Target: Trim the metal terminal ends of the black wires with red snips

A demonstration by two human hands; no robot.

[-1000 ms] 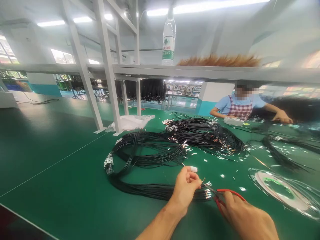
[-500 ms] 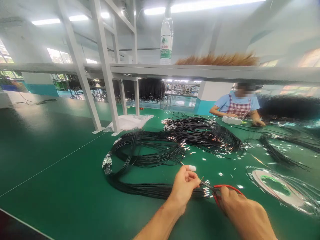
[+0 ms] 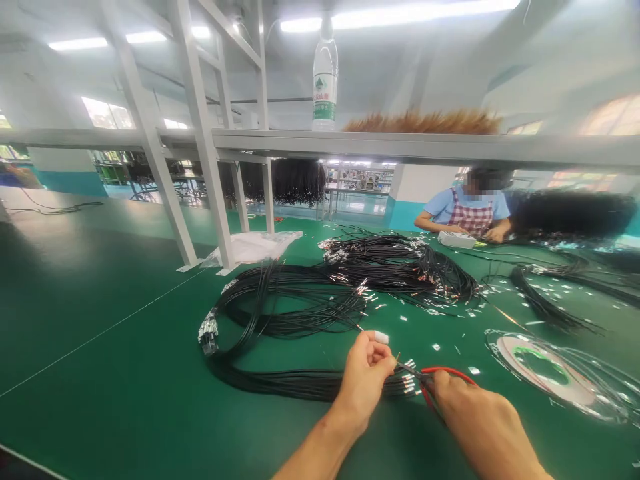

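My left hand (image 3: 369, 363) is closed in a pinch on the end of a thin black cable, mostly hidden by the fingers. One of its fingertips wears a white wrap (image 3: 381, 338). In my right hand (image 3: 467, 403) are red-handled pliers (image 3: 426, 379), their narrow dark jaws reaching to the left fingertips. Whether the jaws are open or closed is too small to tell. Below and beside the hands lies a bundle of black cables (image 3: 280, 383) with white-tipped ends (image 3: 409, 378). The bundle curves left to a cluster of silvery connectors (image 3: 208, 332).
Behind my hands are more coiled black cables (image 3: 395, 267). A wire reel (image 3: 517, 347) lies at right among white scraps. A white shelf frame (image 3: 210, 160) stands on the green table (image 3: 100, 347), bearing a water bottle (image 3: 325, 87). Across the table sits a co-worker (image 3: 467, 207) by a white box (image 3: 456, 239).
The view has turned slightly right, so things sit further left in the picture. My hands keep nearly the same pose. The co-worker's hand has moved inward toward the white box.
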